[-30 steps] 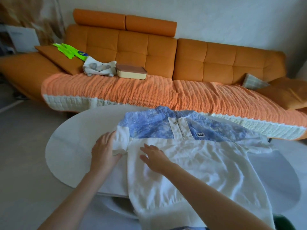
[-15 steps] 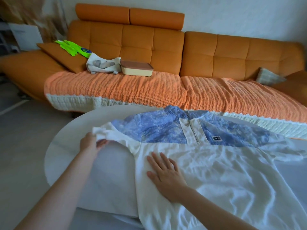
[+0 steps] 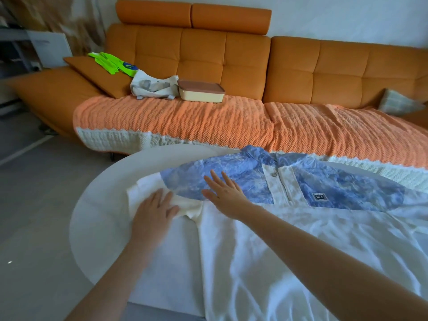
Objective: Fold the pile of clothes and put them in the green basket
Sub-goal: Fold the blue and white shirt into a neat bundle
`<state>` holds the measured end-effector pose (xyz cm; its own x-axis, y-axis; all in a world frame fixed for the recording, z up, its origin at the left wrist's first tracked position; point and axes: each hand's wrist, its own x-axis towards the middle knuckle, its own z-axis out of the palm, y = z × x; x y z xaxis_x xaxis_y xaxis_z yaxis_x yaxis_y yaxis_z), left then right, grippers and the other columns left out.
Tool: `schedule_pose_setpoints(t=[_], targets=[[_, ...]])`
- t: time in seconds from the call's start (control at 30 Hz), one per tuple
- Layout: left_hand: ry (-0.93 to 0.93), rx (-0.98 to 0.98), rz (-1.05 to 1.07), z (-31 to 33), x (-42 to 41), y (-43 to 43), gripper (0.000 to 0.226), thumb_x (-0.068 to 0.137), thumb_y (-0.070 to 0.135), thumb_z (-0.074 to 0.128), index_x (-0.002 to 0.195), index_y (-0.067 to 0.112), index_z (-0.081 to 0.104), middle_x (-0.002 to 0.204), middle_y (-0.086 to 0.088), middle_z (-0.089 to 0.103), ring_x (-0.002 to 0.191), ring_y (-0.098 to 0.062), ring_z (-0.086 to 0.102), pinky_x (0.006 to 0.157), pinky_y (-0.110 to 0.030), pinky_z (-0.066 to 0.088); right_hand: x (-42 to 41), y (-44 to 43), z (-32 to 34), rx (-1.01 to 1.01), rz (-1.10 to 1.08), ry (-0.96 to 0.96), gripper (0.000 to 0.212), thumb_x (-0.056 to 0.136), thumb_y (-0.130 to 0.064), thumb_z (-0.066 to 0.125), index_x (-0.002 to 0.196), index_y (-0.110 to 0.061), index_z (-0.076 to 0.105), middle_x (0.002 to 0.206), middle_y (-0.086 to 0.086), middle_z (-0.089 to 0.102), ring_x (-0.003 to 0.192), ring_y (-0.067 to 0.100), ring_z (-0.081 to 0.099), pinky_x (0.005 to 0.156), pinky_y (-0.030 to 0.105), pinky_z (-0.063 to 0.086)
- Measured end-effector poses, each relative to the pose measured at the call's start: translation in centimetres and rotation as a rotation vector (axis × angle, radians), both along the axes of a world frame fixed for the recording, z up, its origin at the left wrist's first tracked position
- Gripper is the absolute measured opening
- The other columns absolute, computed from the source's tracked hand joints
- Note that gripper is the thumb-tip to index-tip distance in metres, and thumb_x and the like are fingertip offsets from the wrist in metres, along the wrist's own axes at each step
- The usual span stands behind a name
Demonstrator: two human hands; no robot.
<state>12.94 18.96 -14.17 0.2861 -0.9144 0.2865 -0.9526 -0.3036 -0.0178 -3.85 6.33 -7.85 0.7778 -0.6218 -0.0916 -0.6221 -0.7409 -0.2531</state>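
Entry, head view. The shirt (image 3: 289,251), white in the body with a blue mottled yoke, lies front up on the round white table (image 3: 97,212), collar towards the sofa (image 3: 245,59). Its hem runs out of the bottom of the frame and its far side out of the right edge, so we cannot see its full outline. It also covers the near and right parts of the table.

The left hand (image 3: 154,213) lies flat on the spread sleeve (image 3: 141,191), fingers straight and together, gripping nothing. The hand is blurred, and the cloth beneath the palm is hidden. We cannot tell whether it presses down or merely rests.

The right hand (image 3: 223,189) lies on the blue yoke just beside the left hand, fingers straight and fanned, nothing pinched. Both forearms enter from the bottom edge.

A small dark label (image 3: 319,196) on the chest reads "OFF"; the finer print around it is too small to read. The white placket (image 3: 283,181) is closed.

Behind, an orange throw (image 3: 185,119) covers the sofa seat. On it sit a cream box with a brown lid (image 3: 201,91), a crumpled pale bag (image 3: 152,86) touching the box, and a bright green item (image 3: 111,63) we cannot identify. A checked cushion (image 3: 398,104) is cut off at the right.
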Motion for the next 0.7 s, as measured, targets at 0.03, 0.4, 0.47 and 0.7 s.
schedule_pose_setpoints(t=[0.03,0.4,0.47,0.7], targets=[[0.081,0.019,0.071,-0.4,-0.2,0.5,0.055,0.097,0.036,0.027,0.099,0.005,0.072,0.103,-0.02,0.069,0.093,-0.034,0.067,0.075,-0.038,0.05,0.9,-0.8,-0.2,-0.022,0.01,0.043,0.048,0.102,-0.034,0.022,0.149,-0.03,0.011,0.158,-0.002,-0.011,0.144,0.028,-0.015,0.118,0.045,0.001],[0.245,-0.192,0.19,0.9,-1.2,0.9,0.053,0.078,0.033,0.033,0.103,0.005,0.071,0.112,-0.02,0.066,0.105,-0.034,0.063,0.083,-0.047,0.047,0.7,-4.1,-1.8,0.093,-0.038,0.07,0.05,0.102,-0.035,0.024,0.15,-0.028,0.009,0.158,-0.003,-0.008,0.145,0.026,-0.008,0.116,0.047,0.004],[0.234,-0.282,0.163,2.4,-2.0,0.0,0.051,0.08,0.031,0.031,0.102,0.009,0.071,0.115,-0.015,0.065,0.109,-0.03,0.061,0.088,-0.047,0.042,-2.1,-6.5,-0.7,0.113,-0.127,-0.042,0.049,0.102,-0.027,0.03,0.149,-0.024,0.017,0.159,-0.001,-0.001,0.146,0.025,-0.003,0.118,0.044,0.003],[0.405,-0.034,-0.151,5.1,-13.9,-12.3,0.046,0.098,0.039,0.029,0.14,0.024,0.042,0.152,-0.003,0.029,0.144,-0.021,0.017,0.116,-0.047,0.008,-12.1,-13.8,1.8,0.069,-0.416,-0.21,0.035,0.099,-0.025,0.04,0.132,-0.021,0.051,0.153,0.003,0.029,0.139,0.027,0.023,0.11,0.035,0.02]])
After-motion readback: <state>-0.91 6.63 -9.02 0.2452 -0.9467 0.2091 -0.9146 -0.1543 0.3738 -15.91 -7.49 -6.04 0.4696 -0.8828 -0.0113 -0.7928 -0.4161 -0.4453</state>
